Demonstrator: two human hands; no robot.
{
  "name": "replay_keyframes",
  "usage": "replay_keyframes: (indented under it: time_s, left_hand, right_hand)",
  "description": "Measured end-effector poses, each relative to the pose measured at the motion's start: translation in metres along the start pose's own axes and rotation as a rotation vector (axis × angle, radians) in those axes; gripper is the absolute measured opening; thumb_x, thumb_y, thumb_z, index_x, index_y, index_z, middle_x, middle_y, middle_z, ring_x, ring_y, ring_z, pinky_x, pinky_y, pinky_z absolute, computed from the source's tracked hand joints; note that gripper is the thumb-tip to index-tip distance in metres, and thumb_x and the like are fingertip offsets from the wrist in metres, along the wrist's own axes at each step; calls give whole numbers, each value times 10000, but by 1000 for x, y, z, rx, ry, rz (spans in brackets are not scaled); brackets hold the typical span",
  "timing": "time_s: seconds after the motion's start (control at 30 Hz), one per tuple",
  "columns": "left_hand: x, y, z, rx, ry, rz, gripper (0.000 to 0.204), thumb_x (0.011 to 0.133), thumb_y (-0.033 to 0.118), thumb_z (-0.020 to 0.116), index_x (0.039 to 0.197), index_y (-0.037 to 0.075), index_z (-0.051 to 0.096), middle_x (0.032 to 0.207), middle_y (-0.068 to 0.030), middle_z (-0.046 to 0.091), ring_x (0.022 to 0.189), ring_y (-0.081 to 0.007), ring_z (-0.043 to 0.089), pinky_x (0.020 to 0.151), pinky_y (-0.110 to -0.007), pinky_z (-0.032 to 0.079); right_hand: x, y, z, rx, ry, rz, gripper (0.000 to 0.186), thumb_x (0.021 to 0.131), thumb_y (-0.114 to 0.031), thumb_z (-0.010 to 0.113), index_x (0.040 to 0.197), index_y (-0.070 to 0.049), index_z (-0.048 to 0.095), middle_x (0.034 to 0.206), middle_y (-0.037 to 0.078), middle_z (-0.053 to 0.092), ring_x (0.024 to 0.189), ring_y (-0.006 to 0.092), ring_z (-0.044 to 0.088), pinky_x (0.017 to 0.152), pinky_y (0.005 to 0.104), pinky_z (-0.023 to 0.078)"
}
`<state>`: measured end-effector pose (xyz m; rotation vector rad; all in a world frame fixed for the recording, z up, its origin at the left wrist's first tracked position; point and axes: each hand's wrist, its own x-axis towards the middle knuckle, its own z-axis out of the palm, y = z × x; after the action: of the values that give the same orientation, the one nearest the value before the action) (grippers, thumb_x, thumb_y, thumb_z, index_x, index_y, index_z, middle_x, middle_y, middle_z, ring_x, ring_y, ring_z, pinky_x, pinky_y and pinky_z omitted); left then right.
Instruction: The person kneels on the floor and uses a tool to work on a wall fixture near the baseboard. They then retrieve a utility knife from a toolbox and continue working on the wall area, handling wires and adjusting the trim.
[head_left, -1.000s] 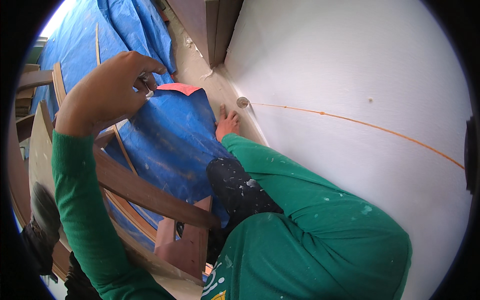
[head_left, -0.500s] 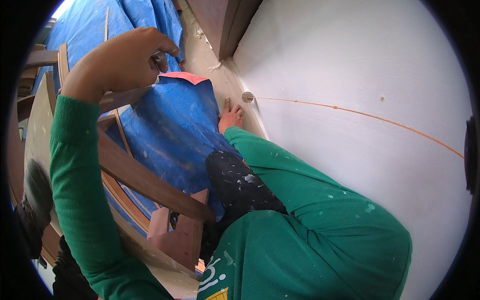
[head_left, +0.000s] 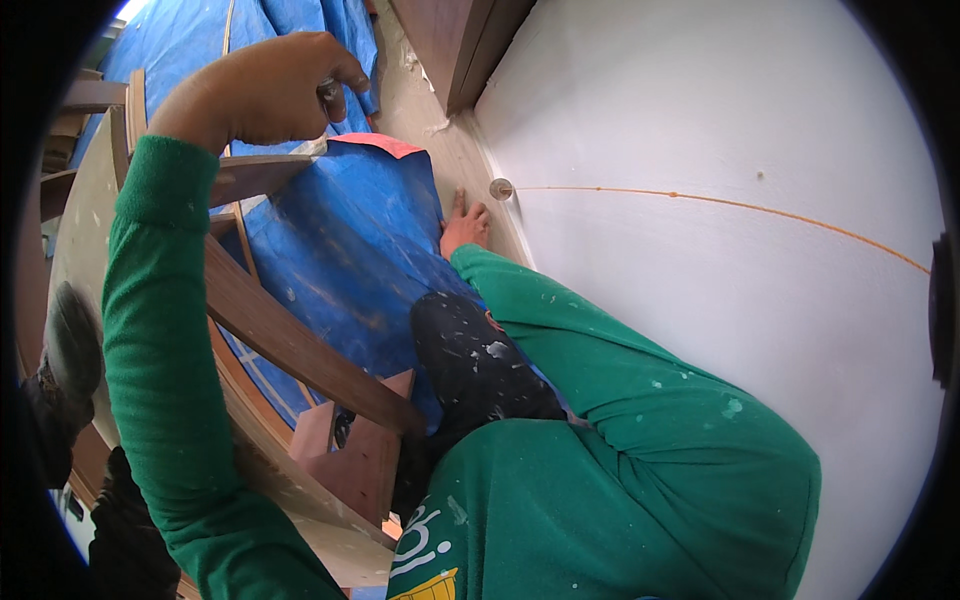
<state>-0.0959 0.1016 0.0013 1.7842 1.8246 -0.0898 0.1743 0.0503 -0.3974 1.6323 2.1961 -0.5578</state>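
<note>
My left hand (head_left: 265, 90) is raised at the upper left, its fingers closed on a small metal object (head_left: 328, 90) just above the pink-edged corner of a blue tarp (head_left: 340, 240). My right hand (head_left: 465, 228) lies low against the foot of the white wall (head_left: 720, 330), fingers stretched out and slightly apart, holding nothing I can see. Just right of its fingertips sits a small round piece (head_left: 501, 188). A thin orange line (head_left: 720, 203) runs from that piece to the right across the wall. Both sleeves are green and spotted with paint.
Brown wooden slats (head_left: 300, 350) and a curved pale board (head_left: 80, 230) cross under the tarp on the left. A dark wooden frame (head_left: 455, 50) stands at the top by the wall corner. My paint-flecked dark knee (head_left: 470, 360) is in the middle, a shoe (head_left: 65, 345) at far left.
My left hand has risen toward the top of the picture, still closed on the small metal object. My right hand has stayed by the round piece at the wall's foot.
</note>
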Motion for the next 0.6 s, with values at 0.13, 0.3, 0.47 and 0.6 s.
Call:
replay_keyframes:
  time_s: [0.13,0.3,0.47,0.6]
  left_hand:
    - [-7,11,-8,32,-24,-33,478,755,-95,674,1224,-12,700,1104,-201,742,950,-309,749,892,-372,600]
    - [-7,10,-7,47,-44,-22,460,763,-79,692,1218,-13,701,1118,-204,737,962,-312,748,901,-368,596]
    - [-6,11,-6,69,-36,-33,426,775,-64,696,1197,-15,712,1141,-204,731,966,-324,745,900,-365,594]
    - [-8,6,-5,77,-6,11,397,784,-51,691,1178,-18,723,1135,-201,734,946,-332,742,877,-361,598]
  right_hand:
    - [-1,-2,2,-37,35,-17,832,974,-423,604,1636,-207,150,1385,242,378,1255,402,430,1061,483,385]
    - [-3,-2,3,-30,18,-6,828,974,-426,604,1635,-204,159,1372,243,386,1256,399,425,1062,476,381]
    - [-1,0,7,-47,54,-10,827,970,-429,608,1634,-208,166,1369,242,389,1255,401,425,1061,477,380]
    - [-1,-1,6,-14,52,-19,829,968,-421,614,1633,-210,168,1368,239,393,1256,404,430,1055,488,384]
